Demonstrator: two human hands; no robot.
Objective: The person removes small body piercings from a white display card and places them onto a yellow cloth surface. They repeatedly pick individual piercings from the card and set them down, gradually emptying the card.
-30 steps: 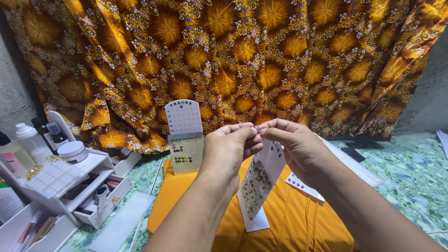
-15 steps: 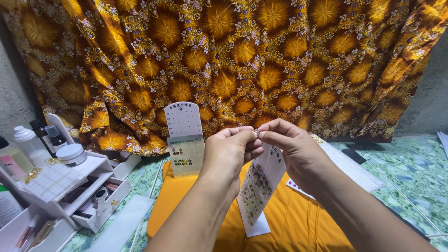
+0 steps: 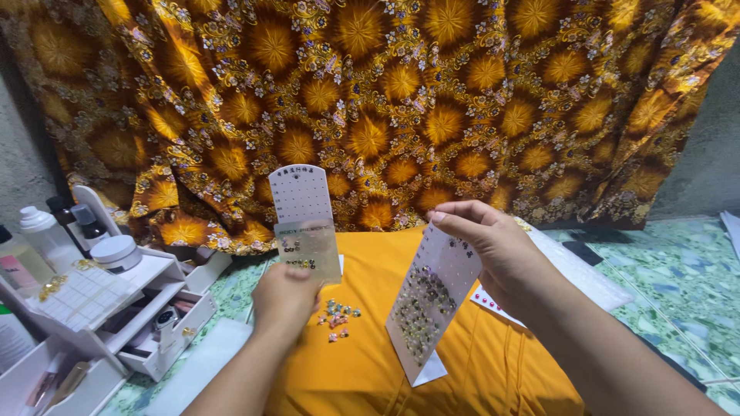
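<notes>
Here, largest first.
Curtain [image 3: 401, 100]: brown and gold flower-patterned fabric, hanging across the whole back of the scene.
Floor [image 3: 663, 270]: green mottled surface, showing at the right and lower left.
Orange cloth [image 3: 493, 362]: spread over the middle of the floor, under both hands.
Organizer [image 3: 116, 308]: white, with drawers, at the left edge of the floor; bottles [image 3: 38, 235] and a round jar [image 3: 117, 250] stand on top of it.
Right hand [image 3: 489, 246]: raised above the cloth, fingers curled closed, thumb and fingertips pinching the top edge of a stud card.
Left hand [image 3: 287, 299]: low over the cloth's left part, seen from the back, fingers folded; it looks closed around the bottom of a second card, though the grip itself is hidden.
Stud card [image 3: 432, 296]: white, punched with holes, hanging tilted from the right hand, its lower corner reaching down near the cloth; rows of small studs fill its middle.
Second card [image 3: 304, 219]: white with a rounded top, upright above the left hand, mostly bare, a few studs on its lower clear part.
Loose studs [image 3: 338, 314]: a small heap on the cloth, between the two cards, just right of the left hand.
</notes>
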